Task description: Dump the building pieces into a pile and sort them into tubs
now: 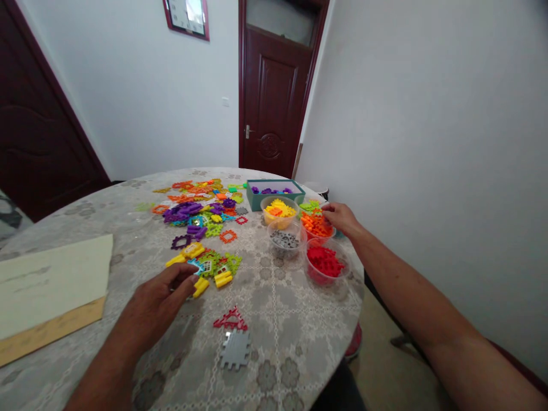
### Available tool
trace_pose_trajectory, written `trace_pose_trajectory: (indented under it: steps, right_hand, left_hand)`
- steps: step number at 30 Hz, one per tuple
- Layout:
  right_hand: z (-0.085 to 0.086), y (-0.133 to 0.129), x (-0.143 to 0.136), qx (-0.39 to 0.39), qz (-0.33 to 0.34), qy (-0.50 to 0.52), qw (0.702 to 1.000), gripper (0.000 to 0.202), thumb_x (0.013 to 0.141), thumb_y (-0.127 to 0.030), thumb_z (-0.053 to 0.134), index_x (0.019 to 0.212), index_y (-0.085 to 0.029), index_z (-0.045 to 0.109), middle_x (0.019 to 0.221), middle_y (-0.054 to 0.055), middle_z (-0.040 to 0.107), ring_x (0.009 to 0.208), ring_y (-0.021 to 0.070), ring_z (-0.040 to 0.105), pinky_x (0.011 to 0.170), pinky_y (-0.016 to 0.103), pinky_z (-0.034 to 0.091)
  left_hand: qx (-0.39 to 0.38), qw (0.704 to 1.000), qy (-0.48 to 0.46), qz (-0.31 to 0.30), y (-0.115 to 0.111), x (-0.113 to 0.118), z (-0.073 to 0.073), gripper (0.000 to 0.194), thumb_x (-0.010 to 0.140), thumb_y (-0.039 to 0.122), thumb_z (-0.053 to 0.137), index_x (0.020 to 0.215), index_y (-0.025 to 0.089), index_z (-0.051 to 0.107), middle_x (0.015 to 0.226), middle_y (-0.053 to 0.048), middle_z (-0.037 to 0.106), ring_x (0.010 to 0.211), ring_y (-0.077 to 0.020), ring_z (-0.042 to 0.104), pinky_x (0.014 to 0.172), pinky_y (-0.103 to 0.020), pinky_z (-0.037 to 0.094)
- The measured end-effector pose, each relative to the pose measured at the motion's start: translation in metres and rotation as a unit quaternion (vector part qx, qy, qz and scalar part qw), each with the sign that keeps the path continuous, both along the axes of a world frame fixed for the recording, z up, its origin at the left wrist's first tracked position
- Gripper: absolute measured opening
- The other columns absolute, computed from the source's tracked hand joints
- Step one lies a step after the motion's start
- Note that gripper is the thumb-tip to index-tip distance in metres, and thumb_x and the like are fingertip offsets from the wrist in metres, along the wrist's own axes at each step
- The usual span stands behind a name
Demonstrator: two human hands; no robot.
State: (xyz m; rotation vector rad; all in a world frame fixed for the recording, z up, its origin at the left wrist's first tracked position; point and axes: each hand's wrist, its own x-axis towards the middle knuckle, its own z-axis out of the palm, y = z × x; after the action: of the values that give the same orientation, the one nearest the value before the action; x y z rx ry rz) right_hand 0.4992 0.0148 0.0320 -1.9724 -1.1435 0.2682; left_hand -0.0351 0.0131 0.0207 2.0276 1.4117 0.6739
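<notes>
My left hand (165, 297) is over the near pile of yellow, green and blue plastic pieces (214, 265), its thumb and fingers curved beside a yellow piece; whether it grips anything is hard to see. My right hand (340, 218) reaches to the bowl of orange pieces (315, 224), fingertips bent at its far right rim; what they hold, if anything, is too small to tell. Close by stand bowls of red pieces (326, 262), grey pieces (285, 240), yellow pieces (279, 211) and green pieces (311, 206). A red triangle (232, 319) lies just beyond a grey square (235, 349).
Behind the bowls stands a teal box (274, 197) with purple pieces inside. A large mixed pile (184, 211) spreads over the table's far left part. Cardboard with a pale sheet (51, 285) lies at the left. The round table's edge curves past the bowls on the right.
</notes>
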Motion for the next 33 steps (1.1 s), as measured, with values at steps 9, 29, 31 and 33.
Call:
trace_pose_trajectory:
  steps: [9, 29, 31, 33]
  right_hand:
    - [0.012, 0.001, -0.011, 0.010, -0.017, -0.042, 0.999, 0.030, 0.087, -0.022, 0.061, 0.111, -0.011, 0.075, 0.079, 0.005, 0.074, 0.060, 0.0140, 0.065, 0.057, 0.023, 0.052]
    - [0.030, -0.022, -0.095, 0.050, 0.077, -0.373, 0.923, 0.027, 0.093, -0.032, 0.057, 0.097, -0.015, 0.078, 0.094, 0.013, 0.076, 0.084, 0.0252, 0.067, 0.079, 0.036, 0.048]
    - [0.042, -0.037, -0.125, 0.096, 0.112, -0.354, 0.924, 0.025, 0.094, -0.032, 0.057, 0.099, -0.017, 0.077, 0.097, 0.012, 0.076, 0.086, 0.0248, 0.068, 0.082, 0.036, 0.049]
    - [0.047, -0.052, -0.161, 0.113, 0.169, -0.310, 0.928, 0.024, 0.096, -0.033, 0.058, 0.103, -0.020, 0.076, 0.101, 0.010, 0.076, 0.089, 0.0239, 0.069, 0.084, 0.036, 0.051]
  left_hand:
    - [0.007, 1.000, -0.007, -0.013, -0.002, 0.000, 0.003, 0.058, 0.086, 0.070, 0.055, 0.116, 0.023, 0.073, 0.110, -0.008, 0.080, 0.095, -0.0274, 0.074, 0.084, -0.035, 0.057]
    - [0.050, 0.995, -0.013, 0.083, -0.006, -0.017, 0.006, 0.033, 0.093, 0.048, 0.055, 0.107, 0.024, 0.073, 0.103, -0.004, 0.079, 0.094, -0.0238, 0.073, 0.086, -0.034, 0.053]
    - [0.063, 0.994, 0.009, 0.092, -0.005, -0.019, 0.003, 0.031, 0.095, 0.044, 0.053, 0.107, 0.023, 0.072, 0.106, -0.006, 0.079, 0.097, -0.0247, 0.073, 0.090, -0.036, 0.054]
    - [0.090, 0.991, 0.033, 0.095, -0.003, -0.021, -0.001, 0.030, 0.096, 0.039, 0.052, 0.110, 0.020, 0.072, 0.113, -0.010, 0.077, 0.105, -0.0265, 0.071, 0.098, -0.039, 0.053]
